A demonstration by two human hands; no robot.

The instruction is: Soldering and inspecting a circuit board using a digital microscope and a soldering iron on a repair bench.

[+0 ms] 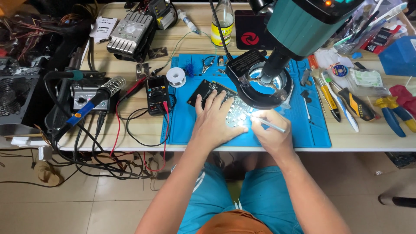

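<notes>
A black circuit board (pixel 204 90) lies on the blue work mat (pixel 312 125) under a teal microscope (pixel 299 26) with a black ring light (pixel 255 93). My left hand (pixel 215 117) rests flat on the board, fingers spread, pressing it down. My right hand (pixel 269 130) holds a thin silver tool (pixel 271 125), likely tweezers, with its tip on the brightly lit part of the board beside my left fingertips.
A multimeter (pixel 157 93) with red and black leads sits left of the mat, next to a solder spool (pixel 176 76) and a soldering station (pixel 86 93). Pliers, cutters and screwdrivers (pixel 346 104) lie at the right. A bottle (pixel 223 24) stands at the back.
</notes>
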